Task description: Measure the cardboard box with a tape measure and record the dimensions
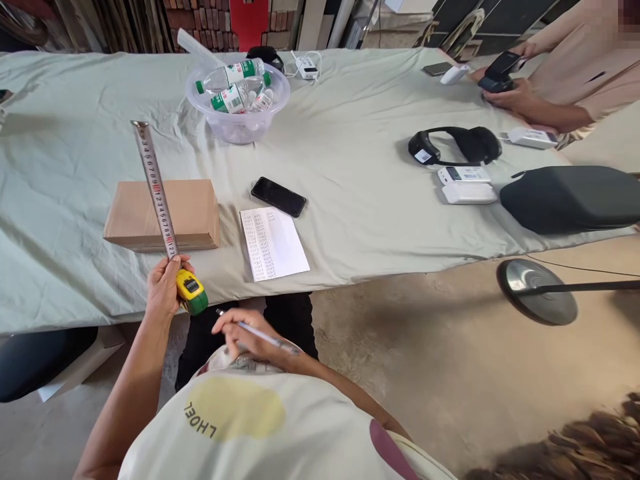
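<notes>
My left hand (164,285) grips a tape measure, its yellow and green case (191,291) hanging at the table's near edge. The pulled-out metal blade (156,187) slants away over a closed brown cardboard box (127,213), its hooked end past the box's far side. Between the fingers of my right hand (250,335) is a pen (263,335), held in front of my body below the table edge. A white sheet with handwritten columns (285,250) lies to the right of the box. Just beyond the sheet rests a black phone (279,197).
A clear plastic basin (240,127) with bottles stands at the back. To the right are a black headset (450,147), white power banks (469,193) and a dark case (570,200). Another person's hands (515,97) hold a black device. A stand base (537,291) is on the floor.
</notes>
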A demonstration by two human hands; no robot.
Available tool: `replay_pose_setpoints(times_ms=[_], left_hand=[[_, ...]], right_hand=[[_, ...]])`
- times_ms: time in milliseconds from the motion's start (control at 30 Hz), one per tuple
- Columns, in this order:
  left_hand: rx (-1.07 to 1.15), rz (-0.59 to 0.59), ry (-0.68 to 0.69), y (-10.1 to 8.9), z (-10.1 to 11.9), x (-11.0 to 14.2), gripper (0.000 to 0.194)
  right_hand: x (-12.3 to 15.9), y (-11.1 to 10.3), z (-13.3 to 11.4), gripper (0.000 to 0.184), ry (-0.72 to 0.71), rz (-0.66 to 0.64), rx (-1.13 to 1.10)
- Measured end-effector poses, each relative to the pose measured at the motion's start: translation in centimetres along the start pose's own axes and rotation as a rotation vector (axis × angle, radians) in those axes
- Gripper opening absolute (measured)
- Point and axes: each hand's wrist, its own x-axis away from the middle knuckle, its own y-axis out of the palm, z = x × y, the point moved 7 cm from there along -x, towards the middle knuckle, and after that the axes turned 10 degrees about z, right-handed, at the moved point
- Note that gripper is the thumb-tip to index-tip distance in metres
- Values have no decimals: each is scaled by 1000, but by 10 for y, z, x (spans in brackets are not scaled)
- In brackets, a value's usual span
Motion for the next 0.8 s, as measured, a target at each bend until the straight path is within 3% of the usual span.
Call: replay_pose_setpoints(times_ms=[67,167,233,300,433,500,633,800], left_hand=[[6,-103,-59,13,-8,11,29],[15,-278,-191,39,-21,31,30],[21,-393,-262,60,-28,43,30],[28,-488,-307,82,-32,50,30],[54,-574,-378,115,-43,48,27],[67,-594,-415,124,-49,44,28],[-5,-571,-488,130,-57,38,33],[-32,-472,-568,128,-59,35,34]], right_hand=[[-3,-39,-25,30,-131,168,-47],[-14,-107,-69,49,-400,408,85],[-29,-146,-91,58,-467,536,195],[-46,-175,-107,51,-470,655,278],[-85,-195,-115,25,-403,717,377],[-100,-197,-109,22,-373,705,391],[-115,-208,-86,25,-345,696,447],[-107,-226,-68,26,-376,808,541]])
